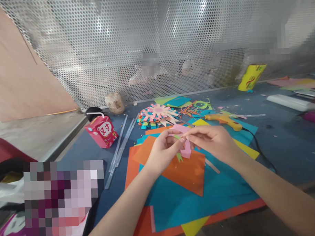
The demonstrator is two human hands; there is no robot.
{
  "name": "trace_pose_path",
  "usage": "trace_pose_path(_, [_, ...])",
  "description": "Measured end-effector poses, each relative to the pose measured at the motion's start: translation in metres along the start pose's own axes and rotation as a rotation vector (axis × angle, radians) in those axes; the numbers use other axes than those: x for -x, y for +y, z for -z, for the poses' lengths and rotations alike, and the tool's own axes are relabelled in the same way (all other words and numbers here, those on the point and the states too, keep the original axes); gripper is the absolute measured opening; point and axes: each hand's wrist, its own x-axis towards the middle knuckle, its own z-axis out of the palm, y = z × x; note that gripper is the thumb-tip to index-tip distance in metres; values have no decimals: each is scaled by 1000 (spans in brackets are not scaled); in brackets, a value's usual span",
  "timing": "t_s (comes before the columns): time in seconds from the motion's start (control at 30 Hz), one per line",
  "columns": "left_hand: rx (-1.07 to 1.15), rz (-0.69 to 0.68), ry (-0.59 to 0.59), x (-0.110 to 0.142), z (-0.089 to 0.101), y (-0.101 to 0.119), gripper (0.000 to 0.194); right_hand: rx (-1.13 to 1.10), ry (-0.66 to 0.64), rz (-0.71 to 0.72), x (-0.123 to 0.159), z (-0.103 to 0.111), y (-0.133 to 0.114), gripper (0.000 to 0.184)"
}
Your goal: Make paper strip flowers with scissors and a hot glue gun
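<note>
My left hand (168,143) is closed around a pink paper piece (186,152) with a notched green paper tail (180,158) hanging below it. The fingertips of my right hand (215,140) are pinched together against the left thumb at the top of that piece; what is between them is hidden. Under both hands lies an orange paper sheet (193,178) on larger blue sheets (176,207). A yellow glue gun (224,122) rests just beyond my right hand. Behind my left hand is a pile of fringed paper rosettes (157,114).
Clear glue sticks (122,146) and a red drink carton (102,132) with a straw stand left. Paper scraps (190,110) lie behind. The glue gun's black cord (259,145) runs down the right. A yellow packet (251,77) leans near the perforated metal screen (154,35).
</note>
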Motion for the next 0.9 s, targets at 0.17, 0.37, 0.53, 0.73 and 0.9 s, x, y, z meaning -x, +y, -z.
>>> trace_pose_path(0.17, [-91,-46,22,-1,3,-3,33,14,0,-43,-2,0,2,11])
trace_pose_path(0.37, [-189,-102,19,1,5,-6,25,1,-88,-68,-5,1,6,11])
trace_pose_path(0.53, [-251,-142,44,2,7,-5,18,33,-111,-58,-4,2,6,12])
trace_pose_path(0.73, [-275,-143,62,1,6,-6,18,168,-42,-3,-2,2,3,13])
trace_pose_path(0.9, [-282,-125,64,2,6,-7,21,255,-7,46,-1,0,-1,15])
